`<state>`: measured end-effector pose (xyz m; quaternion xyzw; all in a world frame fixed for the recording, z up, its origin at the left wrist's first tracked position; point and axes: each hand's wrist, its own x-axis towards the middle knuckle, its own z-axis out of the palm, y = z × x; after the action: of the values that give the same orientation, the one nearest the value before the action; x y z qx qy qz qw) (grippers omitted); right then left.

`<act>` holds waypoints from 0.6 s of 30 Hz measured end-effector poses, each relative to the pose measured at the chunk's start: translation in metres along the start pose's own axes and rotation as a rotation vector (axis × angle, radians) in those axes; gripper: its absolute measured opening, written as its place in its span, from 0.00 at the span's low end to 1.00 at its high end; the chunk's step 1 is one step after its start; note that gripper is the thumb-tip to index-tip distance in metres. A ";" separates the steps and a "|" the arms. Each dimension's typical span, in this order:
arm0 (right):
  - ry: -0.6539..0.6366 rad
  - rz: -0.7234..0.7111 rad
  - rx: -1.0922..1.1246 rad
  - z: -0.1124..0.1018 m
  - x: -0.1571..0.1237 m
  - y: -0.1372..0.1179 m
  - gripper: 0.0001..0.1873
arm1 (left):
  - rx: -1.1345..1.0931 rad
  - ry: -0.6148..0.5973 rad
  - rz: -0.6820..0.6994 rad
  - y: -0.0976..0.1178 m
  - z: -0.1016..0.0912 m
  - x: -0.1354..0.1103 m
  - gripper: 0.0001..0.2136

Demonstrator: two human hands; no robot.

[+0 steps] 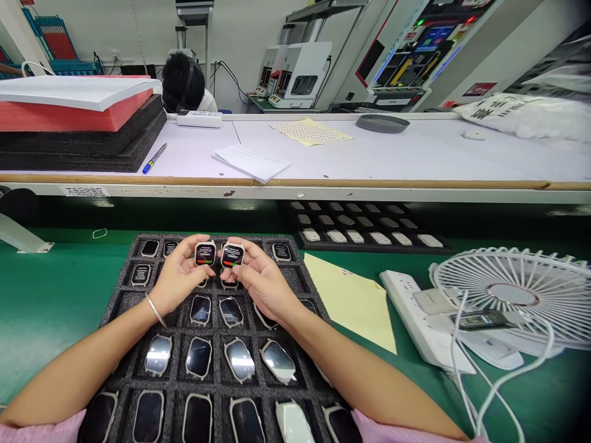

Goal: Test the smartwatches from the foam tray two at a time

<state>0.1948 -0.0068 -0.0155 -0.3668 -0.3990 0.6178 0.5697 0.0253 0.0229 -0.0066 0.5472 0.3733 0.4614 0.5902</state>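
Observation:
My left hand (182, 274) is closed on a smartwatch body (205, 253), gripped at its edges between thumb and fingers. A matching smartwatch (232, 256) sits in my right hand (258, 277), pinched the same way. Both screens are lit with white text and a red and green strip, and they face me side by side, slightly apart. Beneath my hands lies a black foam tray (178, 384) whose compartments hold several strapless watches. Most of those screens are dark, while a few in the far rows show text. My hands and forearms hide some compartments.
Right of the tray lie a yellow sheet (355, 301), a white power strip (420, 320) and a white fan (512, 292) with cables. Another watch tray (369, 224) sits under the shelf (323, 157). Foam sheets (78, 132) are stacked on the shelf; behind it is a person (183, 83).

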 end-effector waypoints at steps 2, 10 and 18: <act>0.012 0.018 0.003 -0.001 0.001 0.000 0.23 | -0.017 0.010 -0.021 0.002 0.000 0.000 0.23; -0.005 0.123 0.084 -0.005 0.005 0.001 0.20 | -0.151 0.011 -0.140 0.007 -0.004 -0.001 0.23; -0.040 0.096 0.046 -0.005 0.005 0.005 0.19 | -0.059 0.019 -0.112 0.005 -0.003 -0.001 0.20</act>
<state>0.1971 -0.0020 -0.0217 -0.3599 -0.3781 0.6605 0.5397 0.0218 0.0228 -0.0017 0.5033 0.3951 0.4439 0.6274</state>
